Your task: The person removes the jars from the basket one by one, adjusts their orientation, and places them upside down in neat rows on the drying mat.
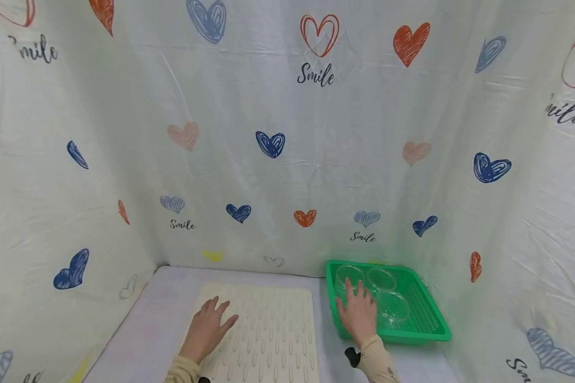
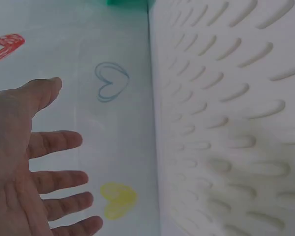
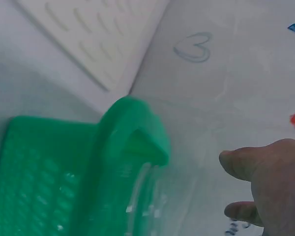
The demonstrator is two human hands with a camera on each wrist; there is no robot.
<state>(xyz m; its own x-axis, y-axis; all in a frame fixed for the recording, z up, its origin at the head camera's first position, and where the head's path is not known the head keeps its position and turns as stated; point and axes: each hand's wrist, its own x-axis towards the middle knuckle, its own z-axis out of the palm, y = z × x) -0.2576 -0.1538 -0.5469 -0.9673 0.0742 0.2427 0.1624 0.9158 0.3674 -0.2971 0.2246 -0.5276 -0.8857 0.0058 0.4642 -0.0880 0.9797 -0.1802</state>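
Observation:
My left hand (image 1: 206, 330) hovers over the left part of a cream mat (image 1: 268, 335) covered in rows of raised oblong bumps. Its fingers are spread and hold nothing, as the left wrist view also shows. My right hand (image 1: 359, 315) reaches over the near left side of a green plastic basket (image 1: 414, 336), fingers extended. Inside the basket lie three clear round dishes, one at the back left (image 1: 350, 275), one behind on the right (image 1: 382, 278) and one in front (image 1: 394, 307). Whether the right fingertips touch a dish cannot be told.
A pale cloth covers the table (image 1: 146, 319). Hanging sheets (image 1: 268, 181) printed with hearts and "Smile" enclose the back and both sides. The basket stands to the right of the mat, near the back sheet.

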